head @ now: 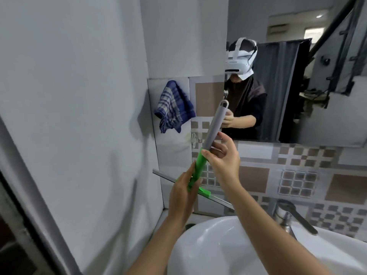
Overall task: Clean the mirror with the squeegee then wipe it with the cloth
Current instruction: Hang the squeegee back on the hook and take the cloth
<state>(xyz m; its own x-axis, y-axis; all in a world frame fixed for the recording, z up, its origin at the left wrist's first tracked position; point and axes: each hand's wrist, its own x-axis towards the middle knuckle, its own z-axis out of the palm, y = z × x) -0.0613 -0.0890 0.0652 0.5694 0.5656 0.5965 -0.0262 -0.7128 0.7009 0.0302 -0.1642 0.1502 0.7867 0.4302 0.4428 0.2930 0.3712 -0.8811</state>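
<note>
The squeegee point(215, 124) has a grey handle, a green neck and a long blade at the bottom, and it stands tilted in front of the wall, blade end down. My left hand point(183, 192) grips the green neck just above the blade. Around the joint of grey handle and green neck, my right hand point(223, 157) has its fingers loosely curled, thumb on the green part. The mirror point(297, 86) hangs on the wall at upper right and reflects a person. A blue checked cloth point(172, 108) hangs on the tiled wall left of the mirror.
A white washbasin point(228, 247) lies below my arms, with a metal tap point(292, 215) at its right. Patterned tiles cover the wall under the mirror. A plain grey wall and a door frame close in the left side.
</note>
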